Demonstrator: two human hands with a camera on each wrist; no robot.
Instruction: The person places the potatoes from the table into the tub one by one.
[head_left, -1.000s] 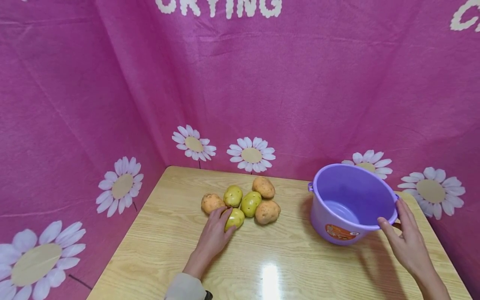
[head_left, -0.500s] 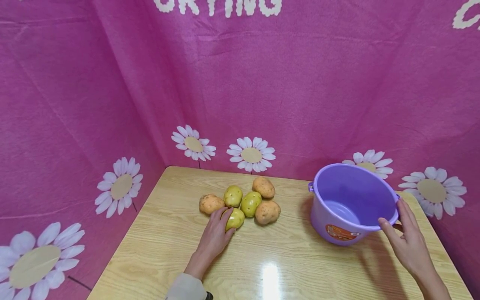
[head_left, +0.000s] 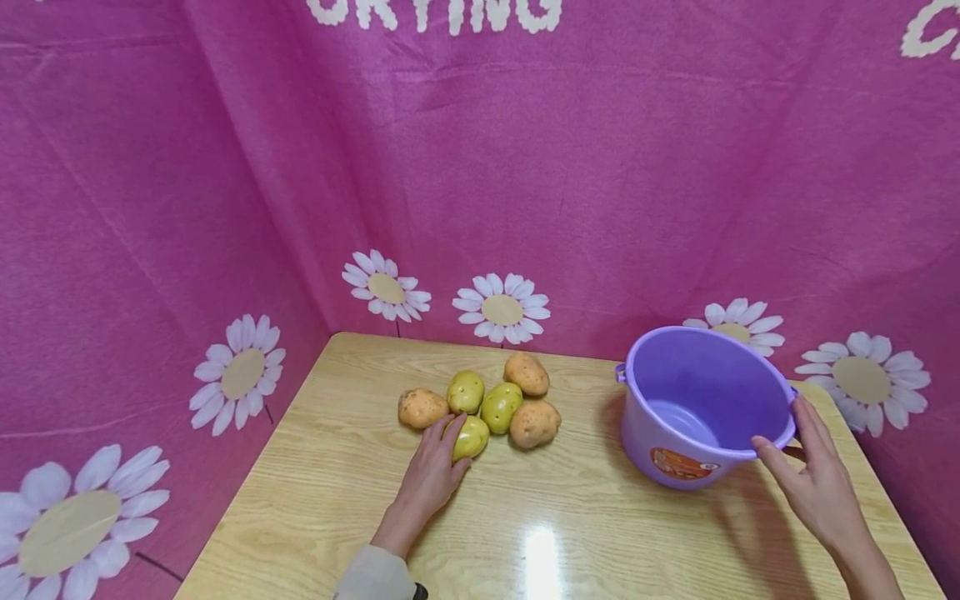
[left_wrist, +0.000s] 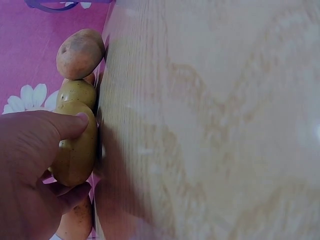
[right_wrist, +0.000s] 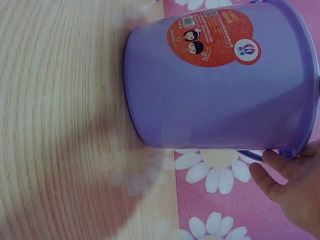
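Observation:
In the head view my left hand [head_left: 424,479] grips the nearest yellow-green potato [head_left: 472,437], which sits low at the table surface. The left wrist view shows my thumb over that potato [left_wrist: 76,150] and fingers round its other side. Two more yellow-green potatoes, one behind [head_left: 466,391] and one to the right [head_left: 502,407], lie close by. A brown potato [head_left: 422,408] rests just left of the fingertips. On the right, a purple bucket [head_left: 648,442] stands upright, its inside bare. My right hand [head_left: 823,504] holds the bucket's right rim, near the handle's end.
Two brown potatoes, one at the back [head_left: 527,374] and one in front [head_left: 535,424], lie at the group's right side. They share the wooden table [head_left: 480,533] with the bucket. A pink cloth [head_left: 600,167] with white flowers hangs behind and to the left.
The left brown potato has shifted slightly left and turned beside my left fingers. Both hands, the bucket and the other potatoes stay practically where they were.

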